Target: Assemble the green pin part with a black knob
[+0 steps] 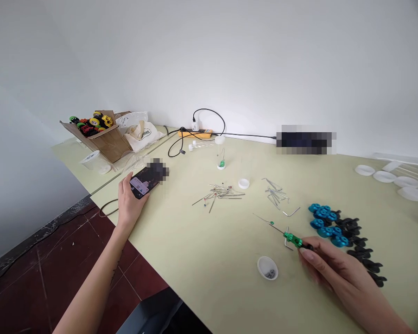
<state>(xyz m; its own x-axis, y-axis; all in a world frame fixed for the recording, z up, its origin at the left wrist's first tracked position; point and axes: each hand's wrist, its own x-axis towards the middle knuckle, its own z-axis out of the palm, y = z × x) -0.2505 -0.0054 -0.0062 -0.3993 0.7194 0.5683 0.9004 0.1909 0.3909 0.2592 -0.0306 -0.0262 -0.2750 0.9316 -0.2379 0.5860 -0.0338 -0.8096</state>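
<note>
Tabletop [195, 246] spreads between — left hand [129, 204] curled round phone [139, 186] near the edge [151, 264], right hand [337, 271] pinching green-bodied tool [293, 240].

Phone [139, 186]: dark, slim, screen lit and facing up, slanted in the left hand [129, 203].
Tool [293, 239]: green body, thin shaft aimed forward-left, black end in the right hand [336, 266]; small green piece [271, 223] partway along, perhaps a collar.
</note>
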